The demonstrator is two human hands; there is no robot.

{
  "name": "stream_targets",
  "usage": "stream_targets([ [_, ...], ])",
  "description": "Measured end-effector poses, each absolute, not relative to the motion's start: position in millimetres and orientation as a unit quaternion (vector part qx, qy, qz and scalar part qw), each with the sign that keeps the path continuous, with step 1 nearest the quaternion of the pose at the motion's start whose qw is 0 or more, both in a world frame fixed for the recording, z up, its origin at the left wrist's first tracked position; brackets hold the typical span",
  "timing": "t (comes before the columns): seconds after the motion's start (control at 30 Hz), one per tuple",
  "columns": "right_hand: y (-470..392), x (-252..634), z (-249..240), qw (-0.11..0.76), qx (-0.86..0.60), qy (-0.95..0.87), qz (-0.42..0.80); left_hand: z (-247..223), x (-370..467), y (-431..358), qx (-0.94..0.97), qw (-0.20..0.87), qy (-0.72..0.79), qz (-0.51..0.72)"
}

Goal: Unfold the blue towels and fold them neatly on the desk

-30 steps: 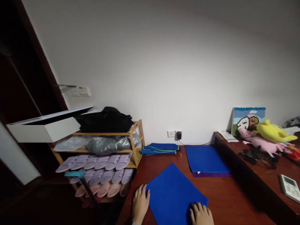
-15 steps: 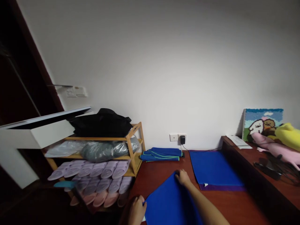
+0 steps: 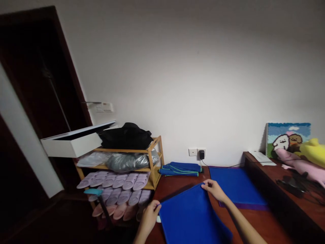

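Pale wall (image 3: 177,84) fills most of what we see. Below it we have a big red-brown counter (image 3: 169,185), and to the left is a wooden rack (image 3: 150,159) with rows of slippers (image 3: 127,182). Our blue cloth (image 3: 188,217) is over the near part of the counter, its far edge held by two corners. The low part of it runs out of our view, so we can't tell how it lies there. Behind it on the right lies a flat blue cloth (image 3: 236,184), and near the wall a folded cloth (image 3: 180,168) with green trim.

We think the soft blue cloth could flop. Only two corners are held, so if one slips, that side could drop and crease. If one hand pulls harder, the far edge could go crooked. Its right side bends in a curl, and that could get tucked under. Our right arm (image 3: 236,211) crosses the side of the flat blue cloth, so a bump could shove that one.

Our right hand (image 3: 214,189) is nearly closed, with thumb and finger pinching the far right corner. Our left hand (image 3: 151,213) is curled up too, pinching the left corner. Smallest of all, a white bit (image 3: 158,219) pokes out by the cloth's left edge, just below the left thumb.
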State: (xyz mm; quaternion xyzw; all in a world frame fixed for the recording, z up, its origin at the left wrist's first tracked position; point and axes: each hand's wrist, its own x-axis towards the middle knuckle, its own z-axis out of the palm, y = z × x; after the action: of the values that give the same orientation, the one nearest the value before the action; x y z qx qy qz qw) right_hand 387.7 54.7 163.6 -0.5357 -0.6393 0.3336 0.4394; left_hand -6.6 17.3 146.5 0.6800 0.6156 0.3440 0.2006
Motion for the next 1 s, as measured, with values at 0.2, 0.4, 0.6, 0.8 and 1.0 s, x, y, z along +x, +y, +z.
stream_targets([
  [0.2, -56, 428, 274, 0.562, -0.472, -0.617, 0.284, 265, 22, -31, 0.658, 0.258, 0.468, 0.531],
  [0.4, -117, 437, 339, 0.675, -0.458, -0.534, 0.22, 340, 73, -49, 0.53, 0.34, 0.329, 0.704],
  [0.6, -137, 446, 350, 0.742, -0.468, -0.448, 0.169, 357, 103, -57, 0.521, 0.337, 0.3, 0.724],
  [0.8, -154, 456, 346, 0.728, -0.476, -0.471, 0.147, 366, 96, -74, 0.549, 0.337, 0.307, 0.701],
  [1.0, -164, 448, 346, 0.723, -0.48, -0.482, 0.118, 364, 96, -74, 0.513, 0.365, 0.307, 0.714],
])
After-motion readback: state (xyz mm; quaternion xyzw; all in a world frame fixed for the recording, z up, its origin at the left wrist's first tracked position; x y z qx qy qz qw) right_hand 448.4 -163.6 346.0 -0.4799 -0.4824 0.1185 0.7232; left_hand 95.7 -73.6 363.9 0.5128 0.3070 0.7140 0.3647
